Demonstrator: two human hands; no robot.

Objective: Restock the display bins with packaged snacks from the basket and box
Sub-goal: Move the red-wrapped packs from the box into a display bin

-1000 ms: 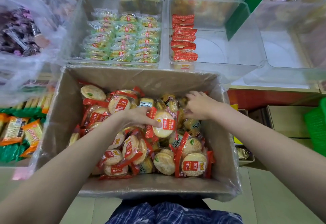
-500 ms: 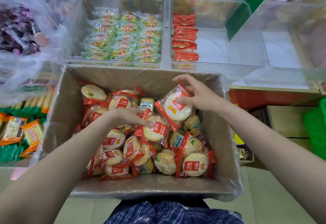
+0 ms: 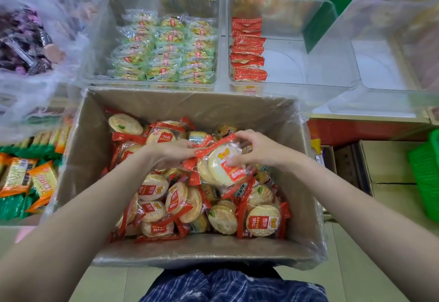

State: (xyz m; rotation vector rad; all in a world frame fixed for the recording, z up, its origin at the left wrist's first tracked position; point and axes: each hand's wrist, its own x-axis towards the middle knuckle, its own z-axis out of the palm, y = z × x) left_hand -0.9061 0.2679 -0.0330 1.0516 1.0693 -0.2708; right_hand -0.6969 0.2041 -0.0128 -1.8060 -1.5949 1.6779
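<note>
A cardboard box [image 3: 95, 154] lined with clear plastic sits before me, holding several red-edged packets of round rice crackers [image 3: 262, 221]. Over the middle of the box my right hand [image 3: 259, 152] holds a cracker packet [image 3: 223, 166] by its right side. My left hand [image 3: 171, 154] grips the left edge of the stacked packets there, where a second packet shows under the first. Behind the box, a clear display bin [image 3: 308, 69] holds one row of the same red packets [image 3: 248, 50] along its left wall.
A clear bin of green-wrapped crackers [image 3: 164, 50] stands left of the red-packet bin. A plastic bag of dark snacks [image 3: 23, 40] hangs at upper left. Orange and green packets [image 3: 23, 178] lie on the lower left shelf. A green basket [image 3: 425, 173] is at right.
My right hand lifted a packet from the box's far right, then brought it left to the centre. My left hand rose with its packet, and both hands now meet on the stack.
</note>
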